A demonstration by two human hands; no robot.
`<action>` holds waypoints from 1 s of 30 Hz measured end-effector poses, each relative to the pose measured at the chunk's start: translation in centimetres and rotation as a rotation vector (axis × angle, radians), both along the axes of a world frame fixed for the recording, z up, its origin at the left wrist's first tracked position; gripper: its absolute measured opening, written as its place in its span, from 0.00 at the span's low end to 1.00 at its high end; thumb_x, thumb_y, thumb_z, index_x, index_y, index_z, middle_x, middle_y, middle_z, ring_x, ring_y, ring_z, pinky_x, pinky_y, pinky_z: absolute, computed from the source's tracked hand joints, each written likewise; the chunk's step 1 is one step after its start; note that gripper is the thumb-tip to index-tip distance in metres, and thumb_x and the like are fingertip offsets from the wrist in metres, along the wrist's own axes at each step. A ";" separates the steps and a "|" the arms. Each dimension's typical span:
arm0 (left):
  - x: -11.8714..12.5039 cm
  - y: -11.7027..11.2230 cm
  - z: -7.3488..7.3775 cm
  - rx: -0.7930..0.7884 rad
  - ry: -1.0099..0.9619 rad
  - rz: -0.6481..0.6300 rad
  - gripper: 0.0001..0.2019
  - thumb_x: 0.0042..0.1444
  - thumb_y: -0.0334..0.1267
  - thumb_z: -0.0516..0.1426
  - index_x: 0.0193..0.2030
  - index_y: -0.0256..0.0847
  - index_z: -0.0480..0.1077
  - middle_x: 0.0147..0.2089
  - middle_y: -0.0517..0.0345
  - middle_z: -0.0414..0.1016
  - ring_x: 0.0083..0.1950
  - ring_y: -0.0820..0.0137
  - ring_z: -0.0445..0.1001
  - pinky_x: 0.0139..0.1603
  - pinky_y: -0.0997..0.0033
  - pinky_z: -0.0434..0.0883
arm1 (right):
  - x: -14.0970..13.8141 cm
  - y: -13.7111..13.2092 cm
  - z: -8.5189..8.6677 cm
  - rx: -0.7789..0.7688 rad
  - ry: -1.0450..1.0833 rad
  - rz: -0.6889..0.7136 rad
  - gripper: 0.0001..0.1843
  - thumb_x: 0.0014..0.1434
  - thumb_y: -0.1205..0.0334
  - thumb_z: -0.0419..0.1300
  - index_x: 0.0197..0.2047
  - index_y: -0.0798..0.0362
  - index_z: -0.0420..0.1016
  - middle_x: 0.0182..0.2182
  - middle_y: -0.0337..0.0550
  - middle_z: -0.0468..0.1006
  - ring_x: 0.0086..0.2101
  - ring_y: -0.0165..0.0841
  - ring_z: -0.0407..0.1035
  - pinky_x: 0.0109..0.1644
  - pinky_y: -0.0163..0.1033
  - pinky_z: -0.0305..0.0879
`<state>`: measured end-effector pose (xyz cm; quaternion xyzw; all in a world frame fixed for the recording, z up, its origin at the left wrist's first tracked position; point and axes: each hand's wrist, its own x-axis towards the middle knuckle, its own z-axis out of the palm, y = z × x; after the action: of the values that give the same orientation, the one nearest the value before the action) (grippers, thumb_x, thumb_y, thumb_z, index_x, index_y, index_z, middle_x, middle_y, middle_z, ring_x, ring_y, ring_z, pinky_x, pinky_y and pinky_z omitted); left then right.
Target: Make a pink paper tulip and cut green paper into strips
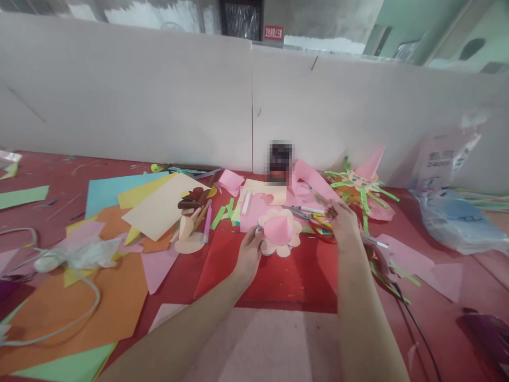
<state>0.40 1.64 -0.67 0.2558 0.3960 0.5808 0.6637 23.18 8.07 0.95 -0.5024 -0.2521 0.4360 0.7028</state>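
My left hand (249,254) grips the edge of a paper flower (279,232) with scalloped peach petals and a pink cone in its middle. To its right, my right hand (342,216) is raised with its fingers drawn together; what they hold, if anything, is unclear. A curled pink paper strip (314,178) runs up to these fingers. Just below them lie scissors with red handles (323,231), beside markers. A second paper piece, a pink cone (371,163) with green strips around its base, stands behind my right hand.
Coloured paper sheets (119,260) and a white cable (93,305) spread over the left side. Against the white partition (167,101) stands a blurred dark object (280,159). On the right are a clear plastic bag (453,201) and a corded tool (385,265).
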 end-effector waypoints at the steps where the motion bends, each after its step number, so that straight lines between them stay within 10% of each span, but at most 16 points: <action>1: 0.0 0.0 -0.1 0.005 -0.002 -0.002 0.12 0.42 0.39 0.61 0.35 0.39 0.70 0.33 0.60 0.70 0.33 0.77 0.67 0.33 0.80 0.64 | 0.2 0.0 0.1 0.018 0.053 -0.090 0.14 0.38 0.60 0.65 0.24 0.54 0.62 0.17 0.32 0.66 0.20 0.22 0.64 0.28 0.30 0.66; 6: -0.1 0.2 -0.7 0.023 -0.028 -0.023 0.11 0.43 0.39 0.61 0.34 0.38 0.70 0.30 0.62 0.69 0.30 0.79 0.66 0.29 0.81 0.63 | 0.6 -0.1 0.5 0.192 0.050 -0.438 0.10 0.45 0.62 0.60 0.23 0.52 0.61 0.17 0.31 0.65 0.25 0.23 0.67 0.41 0.35 0.69; 10: -0.2 0.3 -0.8 0.028 -0.053 -0.040 0.12 0.43 0.39 0.61 0.35 0.37 0.70 0.32 0.60 0.71 0.31 0.78 0.67 0.30 0.80 0.64 | 0.8 -0.3 1.2 0.263 0.028 -0.411 0.11 0.47 0.58 0.60 0.24 0.51 0.60 0.19 0.31 0.64 0.27 0.25 0.68 0.39 0.37 0.70; 13: -0.3 0.3 -0.8 0.003 -0.064 -0.034 0.12 0.43 0.38 0.61 0.36 0.37 0.70 0.33 0.59 0.72 0.31 0.77 0.68 0.30 0.80 0.64 | 0.5 -0.6 2.0 0.250 0.059 -0.248 0.14 0.46 0.57 0.62 0.25 0.52 0.59 0.18 0.30 0.61 0.23 0.23 0.64 0.28 0.31 0.68; 19: -0.5 0.7 -0.8 -0.046 -0.131 0.008 0.10 0.45 0.33 0.60 0.37 0.38 0.70 0.38 0.57 0.74 0.36 0.75 0.72 0.34 0.80 0.68 | -1.2 -1.8 3.6 0.054 -0.166 0.438 0.12 0.46 0.55 0.61 0.29 0.54 0.64 0.15 0.28 0.53 0.13 0.17 0.41 0.13 0.26 0.34; 30: -0.6 1.1 -0.6 -0.128 -0.205 0.103 0.05 0.47 0.32 0.58 0.33 0.38 0.69 0.37 0.56 0.75 0.38 0.72 0.73 0.36 0.76 0.71 | -4.6 -3.5 5.6 -0.299 -0.883 1.374 0.21 0.48 0.44 0.57 0.37 0.51 0.76 0.19 0.35 0.63 0.19 0.22 0.50 0.21 0.30 0.45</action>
<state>-0.20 2.78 -1.31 0.1313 0.3750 0.6107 0.6850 18.54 4.54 6.51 -0.4495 -0.6949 0.5597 0.0420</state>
